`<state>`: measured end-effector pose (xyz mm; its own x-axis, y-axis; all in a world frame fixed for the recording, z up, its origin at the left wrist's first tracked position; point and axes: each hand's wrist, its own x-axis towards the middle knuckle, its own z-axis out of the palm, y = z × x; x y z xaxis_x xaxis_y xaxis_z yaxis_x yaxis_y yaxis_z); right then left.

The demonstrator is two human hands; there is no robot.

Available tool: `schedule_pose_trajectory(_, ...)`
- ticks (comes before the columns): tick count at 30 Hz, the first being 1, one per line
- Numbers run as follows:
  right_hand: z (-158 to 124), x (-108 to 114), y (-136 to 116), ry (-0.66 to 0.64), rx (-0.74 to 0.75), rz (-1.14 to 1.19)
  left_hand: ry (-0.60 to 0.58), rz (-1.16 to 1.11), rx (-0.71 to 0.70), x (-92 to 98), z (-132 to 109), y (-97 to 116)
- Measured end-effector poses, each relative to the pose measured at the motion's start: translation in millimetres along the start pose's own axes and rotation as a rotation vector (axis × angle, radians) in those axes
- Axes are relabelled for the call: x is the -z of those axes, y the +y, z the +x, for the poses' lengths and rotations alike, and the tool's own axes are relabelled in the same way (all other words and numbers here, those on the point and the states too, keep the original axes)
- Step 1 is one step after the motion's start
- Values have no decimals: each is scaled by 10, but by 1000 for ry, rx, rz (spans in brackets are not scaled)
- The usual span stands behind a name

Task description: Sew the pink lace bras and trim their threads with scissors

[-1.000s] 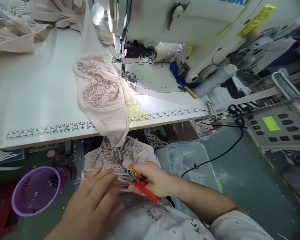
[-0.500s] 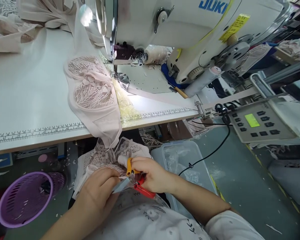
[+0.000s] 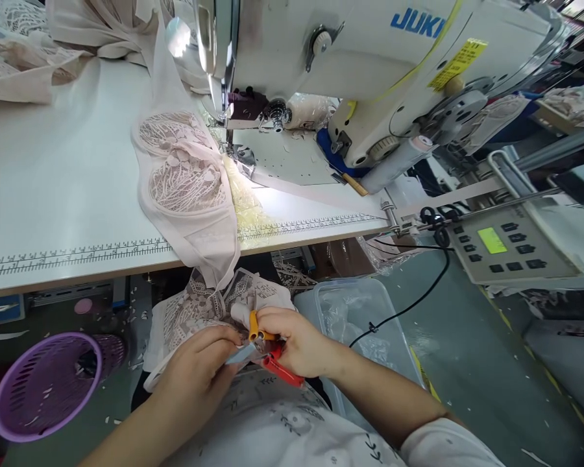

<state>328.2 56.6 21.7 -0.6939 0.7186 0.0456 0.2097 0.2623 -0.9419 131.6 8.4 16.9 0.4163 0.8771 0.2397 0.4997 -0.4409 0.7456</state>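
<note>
In my lap, my right hand [image 3: 296, 344] grips small thread snips [image 3: 267, 353] with an orange and a red handle; their blades point left. My left hand [image 3: 197, 376] has its fingers curled and pinches pale lace fabric [image 3: 199, 305] right at the blade tips. That lace hangs down from a pink lace bra piece [image 3: 182, 175] lying on the white sewing table [image 3: 53, 194], which runs up under the needle of the white sewing machine [image 3: 370, 58].
A printed ruler strip runs along the table's front edge [image 3: 78, 253]. A purple basket [image 3: 43, 383] stands on the floor at left, a clear plastic bin [image 3: 360, 318] at right. The machine's control panel [image 3: 506, 243] with a green screen sits at right. More fabric [image 3: 24, 58] is piled far left.
My left hand has gone from lying flat with fingers stretched to curled, pinching the lace at the snips' blades. The right hand has stayed put with the snips. The view shifted slightly.
</note>
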Motion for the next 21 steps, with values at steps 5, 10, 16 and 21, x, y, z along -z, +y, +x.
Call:
schedule_pose_trajectory(5, 7, -1, -43, 2, 34, -68, -2, -67, 94, -14, -17, 20)
schedule_pose_trajectory(10, 2, 9, -70, 11, 76, -65, -94, -52, 187, 39, -3, 36)
schedule_pose_trajectory(16, 20, 81, -159, 64, 121, -368, -160, 2, 94, 102, 29, 48)
schedule_pose_trajectory(21, 70, 96, -187, 24, 236, -406, -83, 217, 31, 92, 74, 76)
